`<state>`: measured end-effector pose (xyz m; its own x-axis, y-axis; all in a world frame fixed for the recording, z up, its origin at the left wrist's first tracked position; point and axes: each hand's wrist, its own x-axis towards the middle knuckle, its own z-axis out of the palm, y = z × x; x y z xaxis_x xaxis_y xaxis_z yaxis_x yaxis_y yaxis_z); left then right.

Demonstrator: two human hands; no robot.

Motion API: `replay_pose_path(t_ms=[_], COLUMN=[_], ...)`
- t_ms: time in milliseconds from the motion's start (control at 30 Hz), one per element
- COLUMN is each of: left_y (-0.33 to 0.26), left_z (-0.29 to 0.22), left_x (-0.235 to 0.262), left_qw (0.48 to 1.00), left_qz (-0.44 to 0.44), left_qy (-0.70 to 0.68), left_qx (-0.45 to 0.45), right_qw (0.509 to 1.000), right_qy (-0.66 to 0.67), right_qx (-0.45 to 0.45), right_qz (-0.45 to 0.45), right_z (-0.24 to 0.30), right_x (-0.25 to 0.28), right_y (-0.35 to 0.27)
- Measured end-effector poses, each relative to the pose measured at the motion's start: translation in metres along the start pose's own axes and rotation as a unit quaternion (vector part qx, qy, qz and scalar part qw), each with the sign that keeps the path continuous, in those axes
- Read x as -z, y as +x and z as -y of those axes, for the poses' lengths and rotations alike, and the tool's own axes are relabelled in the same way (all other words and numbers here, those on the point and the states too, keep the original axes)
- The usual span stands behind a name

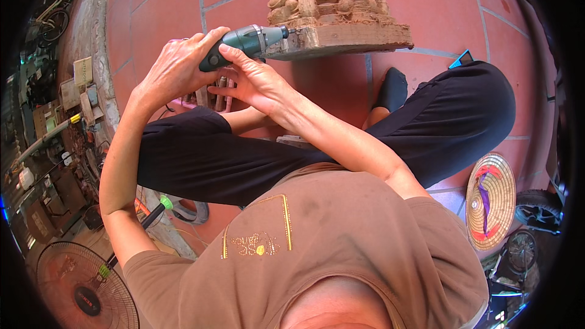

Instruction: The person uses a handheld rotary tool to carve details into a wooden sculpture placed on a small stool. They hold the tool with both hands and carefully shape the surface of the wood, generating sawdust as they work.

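A dark green rotary tool (pixel 242 42) with a grey nose lies level between my two hands. Wrapped round its back end is my left hand (pixel 178 64), closed on the body. My right hand (pixel 255 80) supports it from below and the near side, thumb on the casing, fingers curled beneath. The tool's bit points right, at the left edge of a carved wooden piece (pixel 329 0); whether it touches cannot be made out. Relief carving covers the wood above a thick flat base (pixel 353 39).
Beneath my hands, a pink basket (pixel 226 105) holds several tools, partly hidden. A conical woven hat (pixel 490 201) lies at the right. At the lower left stands a fan (pixel 85 289). Cluttered boxes and parts line the left side. Red tiles (pixel 164 15) cover the floor.
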<state>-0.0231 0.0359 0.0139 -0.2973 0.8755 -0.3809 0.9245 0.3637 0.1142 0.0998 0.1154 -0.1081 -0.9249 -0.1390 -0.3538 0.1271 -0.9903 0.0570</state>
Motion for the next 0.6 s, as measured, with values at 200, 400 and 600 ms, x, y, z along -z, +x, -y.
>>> replay_pose_path(t_ms=[200, 400, 600], left_y=[-0.0007, -0.0016, -0.0026], left_z=[-0.0005, -0.0021, -0.0004], left_x=[0.0001, 0.0017, 0.0000], left_qw=[1.000, 1.000, 1.000], left_qz=[0.003, 0.016, -0.003], left_qy=[0.005, 0.004, 0.009], left_qx=[0.000, 0.003, -0.006], right_qw=[1.000, 1.000, 1.000], right_qy=[0.005, 0.007, -0.002], right_qx=[-0.001, -0.002, 0.001], right_qz=[0.003, 0.025, 0.019], right_z=[-0.0018, -0.0044, -0.0015], right_x=[-0.0002, 0.0023, -0.0012], right_y=[-0.0025, -0.0038, -0.0050])
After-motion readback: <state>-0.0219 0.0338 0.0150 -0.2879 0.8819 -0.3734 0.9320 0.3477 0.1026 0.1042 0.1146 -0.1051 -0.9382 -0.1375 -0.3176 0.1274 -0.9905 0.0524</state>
